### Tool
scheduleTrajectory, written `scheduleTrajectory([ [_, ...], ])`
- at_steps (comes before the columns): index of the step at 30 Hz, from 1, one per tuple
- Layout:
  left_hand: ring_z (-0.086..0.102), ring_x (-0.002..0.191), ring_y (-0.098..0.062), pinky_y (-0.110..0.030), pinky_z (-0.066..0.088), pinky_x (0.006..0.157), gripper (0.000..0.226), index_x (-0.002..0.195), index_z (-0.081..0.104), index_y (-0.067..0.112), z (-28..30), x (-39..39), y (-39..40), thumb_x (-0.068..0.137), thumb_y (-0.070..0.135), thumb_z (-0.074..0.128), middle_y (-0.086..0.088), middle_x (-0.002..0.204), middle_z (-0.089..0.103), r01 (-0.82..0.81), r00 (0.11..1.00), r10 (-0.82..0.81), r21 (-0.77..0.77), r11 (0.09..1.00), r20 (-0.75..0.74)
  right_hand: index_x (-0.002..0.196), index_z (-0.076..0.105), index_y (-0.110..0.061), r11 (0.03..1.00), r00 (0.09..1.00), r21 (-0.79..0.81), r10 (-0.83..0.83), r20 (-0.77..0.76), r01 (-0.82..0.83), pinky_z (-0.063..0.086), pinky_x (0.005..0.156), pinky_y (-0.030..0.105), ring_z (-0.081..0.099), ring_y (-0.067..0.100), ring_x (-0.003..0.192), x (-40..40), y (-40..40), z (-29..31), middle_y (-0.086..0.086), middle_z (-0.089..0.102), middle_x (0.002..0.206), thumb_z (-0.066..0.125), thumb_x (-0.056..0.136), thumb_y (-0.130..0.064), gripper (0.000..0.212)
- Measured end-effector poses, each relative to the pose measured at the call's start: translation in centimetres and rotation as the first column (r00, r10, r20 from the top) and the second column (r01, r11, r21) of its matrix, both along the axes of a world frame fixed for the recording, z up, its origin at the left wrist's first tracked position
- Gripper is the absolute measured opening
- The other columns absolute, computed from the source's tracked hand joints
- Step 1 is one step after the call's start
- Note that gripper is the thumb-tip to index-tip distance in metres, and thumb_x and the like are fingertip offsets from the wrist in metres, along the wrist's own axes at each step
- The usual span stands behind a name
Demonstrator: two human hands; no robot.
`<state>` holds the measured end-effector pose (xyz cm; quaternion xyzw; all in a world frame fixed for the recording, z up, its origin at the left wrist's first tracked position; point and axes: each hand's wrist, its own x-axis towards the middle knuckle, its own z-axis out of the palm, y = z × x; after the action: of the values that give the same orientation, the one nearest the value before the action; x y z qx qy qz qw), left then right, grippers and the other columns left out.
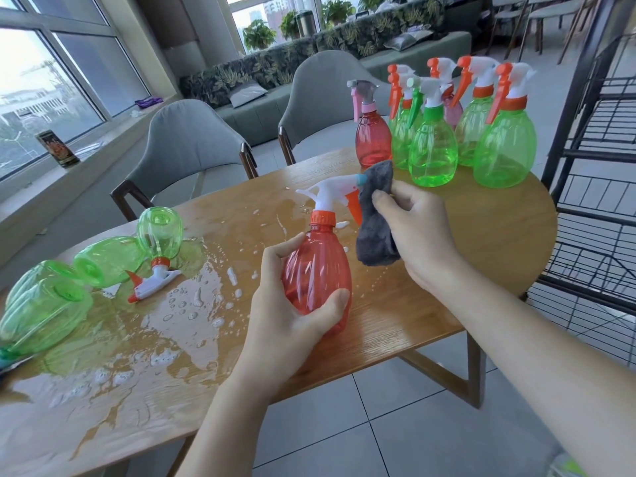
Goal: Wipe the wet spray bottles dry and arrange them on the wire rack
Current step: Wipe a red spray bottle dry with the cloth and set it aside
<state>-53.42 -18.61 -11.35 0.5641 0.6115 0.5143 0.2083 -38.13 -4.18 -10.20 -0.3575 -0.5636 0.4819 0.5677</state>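
Left hand [292, 304]: grips red spray bottle [318, 280] above wet table [447, 304]. Right hand [423, 232]: pinches grey cloth [375, 232] at trigger, apparently touching. Step: drying. Next: body, then wire rack [592, 208].

Beyond my oval wooden table [481, 235], two grey upholstered chairs [192, 146] stand on pale floor tiles [395, 425]. Daylight pours through large windows [51, 80] at upper left; a leaf-patterned bench sofa [309, 60] with potted plants [258, 34] runs along the top.
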Motion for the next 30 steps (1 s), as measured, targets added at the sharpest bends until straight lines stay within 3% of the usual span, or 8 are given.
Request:
scheduleTrajectory([
  [3, 0.074, 0.105, -0.007, -0.036, 0.063, 0.092, 0.073, 0.132, 0.045, 0.044, 0.1, 0.1, -0.2, 0.074, 0.039, 0.088, 0.032, 0.119, 0.066, 0.000, 0.999, 0.001, 0.004, 1.000, -0.037, 0.102, 0.075, -0.011, 0.995, 0.994, 0.095, 0.000, 0.109, -0.011, 0.052, 0.077, 0.035, 0.069, 0.013, 0.084, 0.1, -0.1, -0.1, 0.008, 0.077, 0.089, 0.056, 0.104, -0.015, 0.020],
  [6, 0.074, 0.104, -0.008, -0.032, 0.062, 0.089, 0.071, 0.131, 0.043, 0.047, 0.1, 0.0, -0.3, 0.075, 0.040, 0.087, 0.034, 0.119, 0.064, 0.002, 0.999, -0.001, 0.005, 1.000, -0.051, 0.089, 0.069, -0.003, 0.981, 0.968, 0.191, -0.017, 0.251, -0.032, 0.046, 0.063, 0.041, 0.062, 0.027, 0.068, 0.3, -0.3, -0.4, 0.016, 0.069, 0.075, 0.055, 0.101, -0.026, 0.030],
  [10, 0.072, 0.108, -0.006, -0.029, 0.061, 0.090, 0.070, 0.128, 0.042, 0.055, 0.0, -0.1, -0.3, 0.075, 0.042, 0.088, 0.032, 0.122, 0.063, 0.007, 0.997, -0.007, 0.006, 1.000, -0.077, 0.071, 0.055, -0.008, 0.971, 0.917, 0.227, -0.017, 0.398, -0.080, 0.027, 0.054, 0.033, 0.038, 0.010, 0.055, 1.2, -0.4, -0.3, 0.011, 0.046, 0.057, 0.055, 0.104, -0.017, 0.035],
  [14, 0.073, 0.110, -0.009, -0.041, 0.062, 0.094, 0.070, 0.127, 0.044, 0.057, -0.1, -0.3, -0.3, 0.072, 0.052, 0.087, 0.029, 0.125, 0.065, 0.020, 0.997, -0.019, 0.007, 1.000, -0.081, 0.078, 0.058, -0.001, 0.959, 0.869, 0.249, -0.007, 0.494, -0.134, 0.026, 0.055, 0.036, 0.038, 0.014, 0.054, 2.5, 0.0, -0.1, 0.023, 0.051, 0.064, 0.055, 0.104, -0.018, 0.031],
  [18, 0.073, 0.109, -0.010, -0.042, 0.063, 0.093, 0.068, 0.125, 0.044, 0.058, 0.1, -0.2, -0.2, 0.072, 0.055, 0.085, 0.028, 0.124, 0.067, 0.048, 0.994, -0.047, 0.006, 0.999, -0.095, 0.092, 0.068, -0.007, 0.955, 0.894, 0.272, -0.020, 0.448, -0.115, 0.039, 0.058, 0.045, 0.056, 0.038, 0.068, 2.6, 0.3, -0.4, 0.021, 0.065, 0.075, 0.053, 0.105, -0.020, 0.024],
  [22, 0.072, 0.113, -0.014, -0.047, 0.061, 0.097, 0.070, 0.127, 0.045, 0.053, -0.1, -0.4, -0.2, 0.072, 0.052, 0.087, 0.024, 0.126, 0.067, 0.036, 0.998, -0.035, 0.015, 0.999, -0.061, 0.083, 0.065, 0.000, 0.940, 0.866, 0.309, -0.029, 0.499, -0.146, 0.028, 0.052, 0.030, 0.038, 0.012, 0.052, 2.6, -0.3, -0.6, 0.022, 0.055, 0.066, 0.054, 0.104, -0.013, 0.027],
  [25, 0.072, 0.116, -0.018, -0.052, 0.060, 0.099, 0.074, 0.131, 0.046, 0.049, -0.3, -0.6, -0.2, 0.072, 0.051, 0.090, 0.015, 0.127, 0.068, 0.037, 0.999, -0.036, 0.012, 0.999, -0.005, 0.075, 0.059, 0.002, 0.889, 0.809, 0.415, -0.094, 0.581, -0.194, 0.030, 0.055, 0.019, 0.044, 0.009, 0.060, 3.2, -0.3, -1.2, 0.007, 0.051, 0.064, 0.055, 0.102, -0.004, 0.028],
  [30, 0.073, 0.117, -0.017, -0.052, 0.061, 0.100, 0.076, 0.132, 0.049, 0.045, -0.1, -0.8, 0.0, 0.070, 0.051, 0.091, 0.015, 0.128, 0.070, 0.041, 0.997, -0.041, -0.004, 0.999, 0.059, 0.082, 0.063, 0.003, 0.838, 0.715, 0.494, -0.197, 0.671, -0.233, 0.039, 0.067, 0.039, 0.055, 0.025, 0.071, 4.8, 0.5, -1.6, 0.011, 0.061, 0.078, 0.054, 0.100, -0.002, 0.021],
])
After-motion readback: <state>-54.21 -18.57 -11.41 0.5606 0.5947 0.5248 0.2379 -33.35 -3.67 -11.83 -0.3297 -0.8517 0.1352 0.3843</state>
